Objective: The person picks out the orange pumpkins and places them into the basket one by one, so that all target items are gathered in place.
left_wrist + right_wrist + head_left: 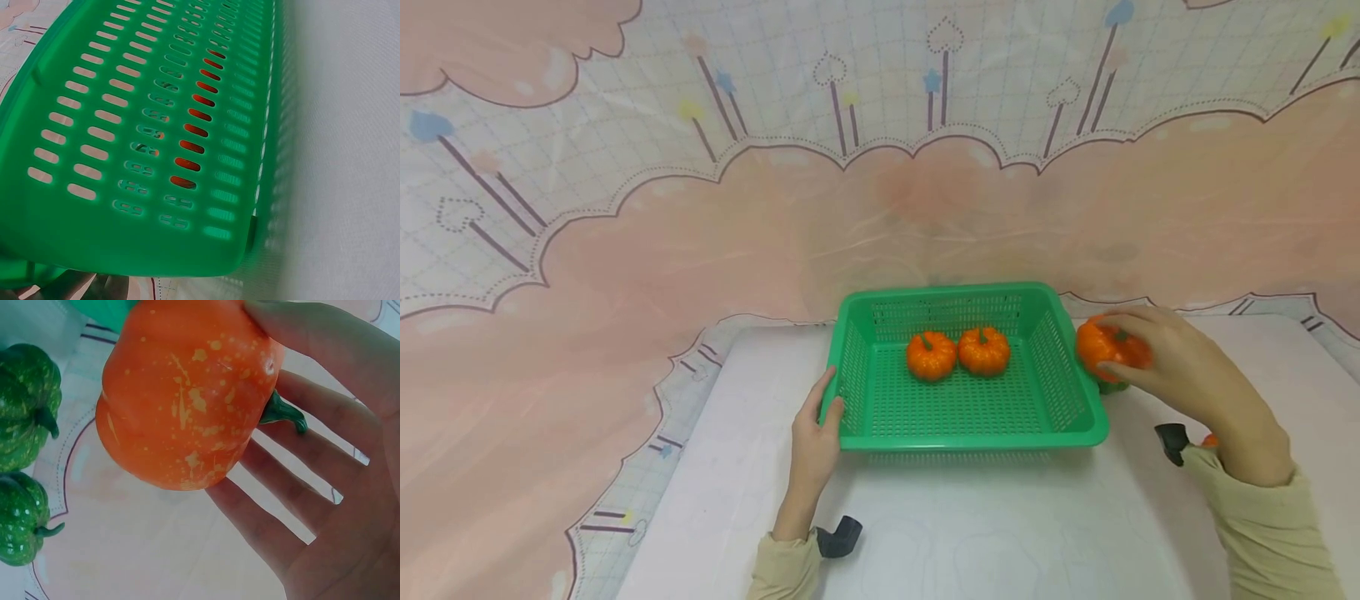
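Note:
A green plastic basket (970, 442) with slotted walls stands on the white table. Inside it, two small orange pumpkins (931, 357) sit side by side towards the back. My left hand (816, 437) grips the basket's left rim, thumb over the edge; in the left wrist view only its fingers (75, 286) show, under the basket wall. Just beyond the right rim, my right hand (1176, 354) holds another orange pumpkin (187, 394), speckled yellow, with a green stem. Thumb and fingers are around its sides in the right wrist view.
Two green pumpkins, one larger (25, 406) and one smaller (24, 519), lie near the right hand. A bit of orange (1210, 439) shows beside the right wrist, mostly hidden. Behind the table (1000, 533) hangs a patterned pink cloth (760, 233).

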`<action>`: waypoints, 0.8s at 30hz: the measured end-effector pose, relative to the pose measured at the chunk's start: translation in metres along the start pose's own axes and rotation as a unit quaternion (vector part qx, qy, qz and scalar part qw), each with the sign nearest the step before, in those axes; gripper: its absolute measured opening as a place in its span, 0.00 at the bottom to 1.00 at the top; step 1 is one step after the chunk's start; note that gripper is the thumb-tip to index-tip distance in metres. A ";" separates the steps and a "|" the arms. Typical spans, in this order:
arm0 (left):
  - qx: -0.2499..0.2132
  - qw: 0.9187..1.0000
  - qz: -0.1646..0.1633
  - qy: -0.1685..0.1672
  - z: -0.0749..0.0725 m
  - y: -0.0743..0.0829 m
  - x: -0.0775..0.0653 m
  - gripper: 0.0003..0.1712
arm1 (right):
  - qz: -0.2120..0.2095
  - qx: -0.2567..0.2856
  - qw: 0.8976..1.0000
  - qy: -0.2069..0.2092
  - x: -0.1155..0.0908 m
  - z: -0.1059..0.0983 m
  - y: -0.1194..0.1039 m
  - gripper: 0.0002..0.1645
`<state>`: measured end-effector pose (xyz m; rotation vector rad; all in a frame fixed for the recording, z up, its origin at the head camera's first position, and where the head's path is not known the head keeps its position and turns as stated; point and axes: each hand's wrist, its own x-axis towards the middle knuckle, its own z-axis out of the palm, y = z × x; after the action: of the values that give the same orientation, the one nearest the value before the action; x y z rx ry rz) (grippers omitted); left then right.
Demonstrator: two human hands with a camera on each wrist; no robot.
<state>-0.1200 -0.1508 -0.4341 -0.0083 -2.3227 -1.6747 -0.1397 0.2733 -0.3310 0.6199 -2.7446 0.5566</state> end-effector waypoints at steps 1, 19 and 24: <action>-0.001 1.000 0.000 0.000 0.000 0.000 0.000 0.26 | -0.002 0.002 1.000 0.001 0.001 0.000 -0.001 0.32; -0.003 1.000 0.004 -0.003 -0.001 0.001 0.001 0.27 | -0.001 0.011 1.000 -0.010 0.009 0.003 -0.022 0.32; -0.009 1.000 0.001 -0.005 -0.001 0.000 0.001 0.27 | -0.002 0.016 1.000 -0.019 0.012 0.005 -0.029 0.30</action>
<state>-0.1207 -0.1523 -0.4339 -0.0235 -2.3147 -1.6986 -0.1380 0.2429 -0.3229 0.6499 -2.7742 0.5953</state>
